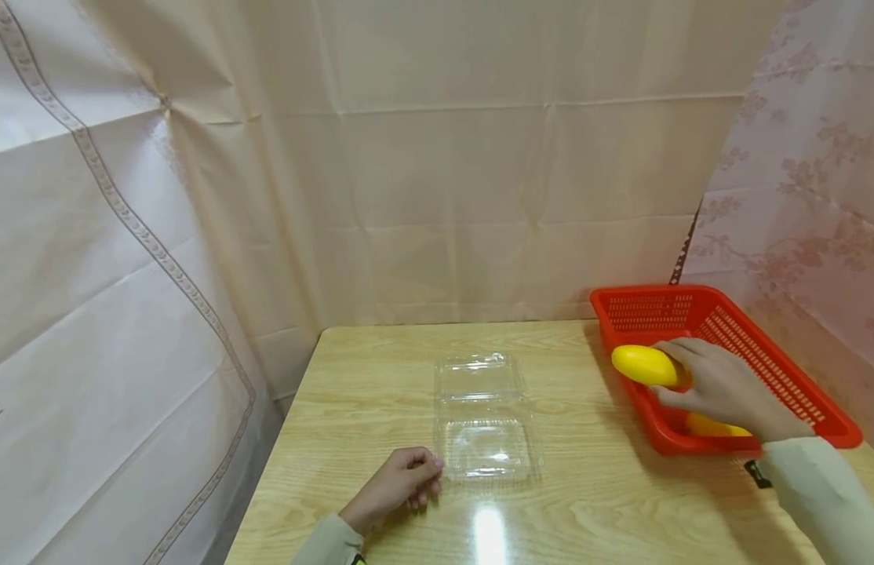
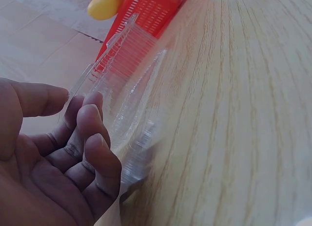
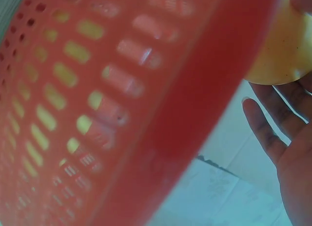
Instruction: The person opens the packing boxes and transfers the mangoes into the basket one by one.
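Note:
My right hand (image 1: 726,388) grips a smooth yellow oblong fruit (image 1: 640,363) over the near left side of the red plastic basket (image 1: 659,291). Fingers and thumb lie on either side of the fruit, and its rounded end (image 3: 282,50) shows in the right wrist view. Another yellow piece (image 1: 715,427) lies low in the basket, partly hidden by the hand. A clear plastic clamshell box (image 1: 482,398) lies unfolded on the table. At its near left edge, my left hand (image 1: 403,480) pinches the rim between thumb and finger, the other fingers curled (image 2: 63,153).
The wooden table (image 1: 366,392) has its back edge against a beige cloth hanging (image 1: 437,196). Patterned cloth (image 1: 825,180) hangs at the right, behind the basket. A small dark object (image 1: 758,474) lies near the right forearm. Pale sheeting (image 1: 112,314) covers the left side.

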`<state>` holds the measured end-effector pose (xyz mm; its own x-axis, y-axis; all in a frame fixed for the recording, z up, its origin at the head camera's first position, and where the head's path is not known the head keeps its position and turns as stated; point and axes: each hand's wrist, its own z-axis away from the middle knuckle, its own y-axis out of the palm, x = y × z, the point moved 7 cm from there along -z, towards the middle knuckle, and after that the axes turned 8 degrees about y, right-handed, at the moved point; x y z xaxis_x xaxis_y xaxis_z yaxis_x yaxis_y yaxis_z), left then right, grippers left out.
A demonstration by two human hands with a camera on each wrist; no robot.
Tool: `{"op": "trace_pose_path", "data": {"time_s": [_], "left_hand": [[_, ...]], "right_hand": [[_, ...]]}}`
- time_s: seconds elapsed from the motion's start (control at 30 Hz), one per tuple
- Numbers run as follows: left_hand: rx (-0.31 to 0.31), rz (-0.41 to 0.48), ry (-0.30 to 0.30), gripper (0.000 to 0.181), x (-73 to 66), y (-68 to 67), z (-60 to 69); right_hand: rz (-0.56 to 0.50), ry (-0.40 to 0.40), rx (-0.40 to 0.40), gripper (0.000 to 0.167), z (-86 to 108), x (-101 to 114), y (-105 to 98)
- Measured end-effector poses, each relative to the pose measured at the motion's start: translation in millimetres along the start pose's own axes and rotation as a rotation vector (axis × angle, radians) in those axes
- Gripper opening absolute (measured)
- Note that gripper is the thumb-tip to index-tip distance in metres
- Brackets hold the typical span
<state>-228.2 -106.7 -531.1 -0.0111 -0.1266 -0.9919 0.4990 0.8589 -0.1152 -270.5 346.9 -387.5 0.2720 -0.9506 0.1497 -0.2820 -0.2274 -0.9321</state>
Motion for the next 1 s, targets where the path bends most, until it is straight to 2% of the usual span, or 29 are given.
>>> {"op": "trace_pose_path", "data": {"time_s": [0.2, 0.47, 0.7, 1.0], "left_hand": [[0.001, -0.003, 0.012, 0.034, -1.3, 0.2, -0.6], [-0.001, 0.004, 0.02, 0.035, -2.5, -0.6, -1.0], [0.009, 0.012, 0.005, 0.035, 2.7, 0.1, 4.9], [0.0, 0.023, 0.012, 0.035, 1.7, 1.3, 1.1]], "right_hand": [[-0.002, 0.003, -0.022, 0.067, 3.2, -12.9, -3.6], [-0.038, 0.041, 0.036, 0.065, 5.2, -32.3, 3.1], [-0.014, 0.027, 0.017, 0.062, 10.1, -46.7, 12.6], [-0.038, 0.074, 0.061, 0.062, 13.8, -70.6, 17.7]]}}
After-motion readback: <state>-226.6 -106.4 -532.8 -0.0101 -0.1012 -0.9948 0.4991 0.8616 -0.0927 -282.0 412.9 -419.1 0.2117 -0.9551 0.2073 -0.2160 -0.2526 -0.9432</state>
